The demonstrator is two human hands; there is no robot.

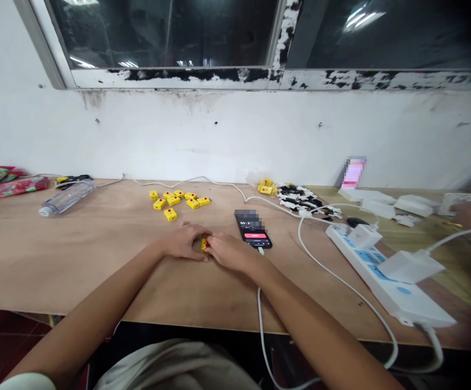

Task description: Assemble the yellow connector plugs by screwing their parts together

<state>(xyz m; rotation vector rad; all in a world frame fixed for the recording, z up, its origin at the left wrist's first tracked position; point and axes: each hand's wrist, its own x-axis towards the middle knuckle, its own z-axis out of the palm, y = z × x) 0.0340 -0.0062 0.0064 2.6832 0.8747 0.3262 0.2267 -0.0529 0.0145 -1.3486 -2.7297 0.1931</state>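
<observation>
**Two hands and a little yellow block**

The left hand (184, 241) and the right hand (229, 252) meet over the worktop (97, 260). Between their fingertips is one small yellow block (203, 245). The right hand is nearly closed, and its thumb and fingers pinch the block. The left hand is bent into a round shape, like a letter C, with a gap in the middle. Its fingertips come close around the block, but I cannot tell if they grip it.

A see-through bottle (68, 198) lies on its side on the left. It has a pale cap, and I cannot tell if there is water in it. Behind it are shiny red bags (19, 187) with bits of green; what is inside is hard to see. Near the wall, a clear bag (258, 176) sits by a heap of yellow pieces (266, 187). I cannot tell if they are in it.

The block in the hands is bright yellow with a red spot. Fingers hide part of it. More yellow blocks (173, 200) lie past the hands, with red dots on top. A black phone (245, 223) lies just beyond the right hand.
</observation>
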